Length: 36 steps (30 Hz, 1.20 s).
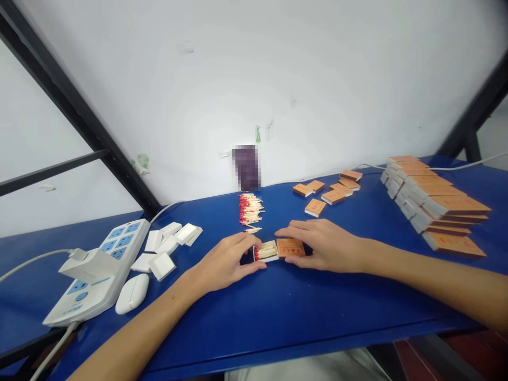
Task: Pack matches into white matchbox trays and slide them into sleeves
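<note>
In the middle of the table lies a white matchbox tray (268, 251) filled with red-tipped matches. My left hand (224, 259) grips its left end between thumb and fingers. An orange matchbox sleeve (289, 247) sits end to end with the tray on the right, and my right hand (331, 246) is closed around it, thumb in front and fingers behind. Whether the tray's edge is inside the sleeve, I cannot tell. Just behind, a pile of loose matches (250, 209) lies with most of its red heads to the left.
Empty white trays (166, 246) lie at the left, near a white earphone case (132, 293) and a power strip (115, 264). Several orange matchboxes (315, 207) are scattered at the back right. Stacked orange sleeves (436, 201) stand far right on the blue table (317, 312).
</note>
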Each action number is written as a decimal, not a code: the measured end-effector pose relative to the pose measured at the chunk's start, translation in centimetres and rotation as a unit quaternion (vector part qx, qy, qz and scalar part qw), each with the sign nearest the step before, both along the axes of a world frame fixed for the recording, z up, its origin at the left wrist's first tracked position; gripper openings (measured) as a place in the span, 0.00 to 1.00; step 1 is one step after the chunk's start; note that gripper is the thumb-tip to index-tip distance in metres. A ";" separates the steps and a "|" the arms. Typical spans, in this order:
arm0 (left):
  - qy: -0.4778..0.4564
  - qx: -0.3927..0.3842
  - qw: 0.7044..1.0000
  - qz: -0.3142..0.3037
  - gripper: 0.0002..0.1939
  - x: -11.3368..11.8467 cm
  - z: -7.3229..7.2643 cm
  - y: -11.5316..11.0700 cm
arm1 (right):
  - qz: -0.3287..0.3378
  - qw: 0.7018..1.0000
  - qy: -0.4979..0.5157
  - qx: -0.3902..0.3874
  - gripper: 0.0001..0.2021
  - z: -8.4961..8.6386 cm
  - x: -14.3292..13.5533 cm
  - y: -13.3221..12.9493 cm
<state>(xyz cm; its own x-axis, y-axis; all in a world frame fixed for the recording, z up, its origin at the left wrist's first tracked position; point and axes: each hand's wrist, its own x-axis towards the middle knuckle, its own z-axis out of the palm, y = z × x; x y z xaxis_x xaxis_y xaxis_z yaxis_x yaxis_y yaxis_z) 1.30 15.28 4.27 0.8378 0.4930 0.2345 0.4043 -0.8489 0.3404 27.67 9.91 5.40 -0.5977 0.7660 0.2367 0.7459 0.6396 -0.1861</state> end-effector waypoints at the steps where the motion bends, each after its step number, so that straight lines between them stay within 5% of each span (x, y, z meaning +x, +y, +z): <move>1: 0.001 -0.003 1.000 -0.002 0.14 0.0 0.0 0.0 | 0.009 1.000 0.011 -0.013 0.23 0.2 0.1 0.0; 19: -0.059 -0.101 0.993 -0.024 0.14 0.4 0.2 -0.4 | 0.075 0.990 0.054 -0.104 0.23 -0.1 0.6 0.8; 25: -0.070 -0.105 0.991 -0.036 0.11 0.4 0.2 -0.2 | 0.085 0.991 0.060 -0.089 0.24 -0.1 0.8 0.9; 36: -0.110 -0.069 0.990 -0.049 0.21 1.8 -0.4 -1.4 | 0.148 0.984 0.078 -0.059 0.17 -0.9 -1.5 -0.3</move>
